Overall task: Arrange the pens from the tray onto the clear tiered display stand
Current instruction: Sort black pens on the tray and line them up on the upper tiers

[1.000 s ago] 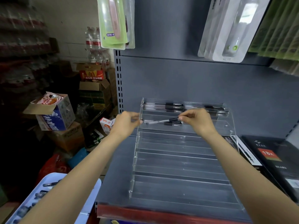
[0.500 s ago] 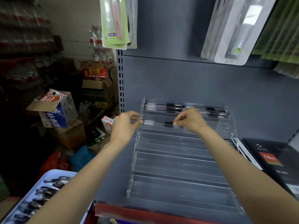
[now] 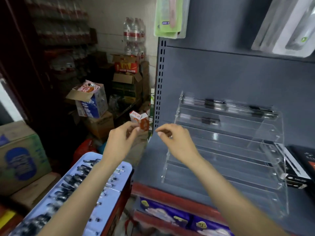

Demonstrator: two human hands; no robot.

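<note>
Your left hand (image 3: 121,140) and right hand (image 3: 175,142) hung in the air left of the clear tiered stand (image 3: 221,150), fingers loosely curled and holding nothing. One pen (image 3: 202,120) lay on the second tier, with several pens (image 3: 228,106) on the top tier. More pens (image 3: 76,178) lay in the pale blue tray (image 3: 109,198) beneath your left forearm.

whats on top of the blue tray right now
Rows of dark pens lie on the blue tray. The left forearm crosses over it and hides the pens beneath; blur prevents a count.

tray (image 3: 119,169) left of stand (image 3: 238,150)
</note>
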